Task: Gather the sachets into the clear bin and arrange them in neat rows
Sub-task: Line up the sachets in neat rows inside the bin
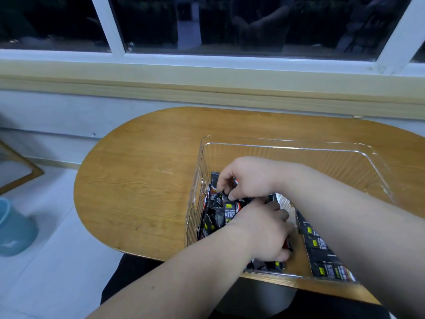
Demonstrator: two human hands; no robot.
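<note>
Close together, curled hands among sachets

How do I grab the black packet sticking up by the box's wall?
The packet stands upright against the bin's left wall, its top edge free above the pile. Pinch that top edge from above; the wall and pile block its sides.

Clear bin on the right part of an oval wooden tabletop, below a white-framed window. Loose heap of black sachets crowded against the bin's left wall; second row of sachets laid end to end along its right side. Right hand over the heap, fingertips pinching one sachet's edge. Left hand near the front wall, fingers curled round sachets there. Blue container on the floor, far left.
</note>
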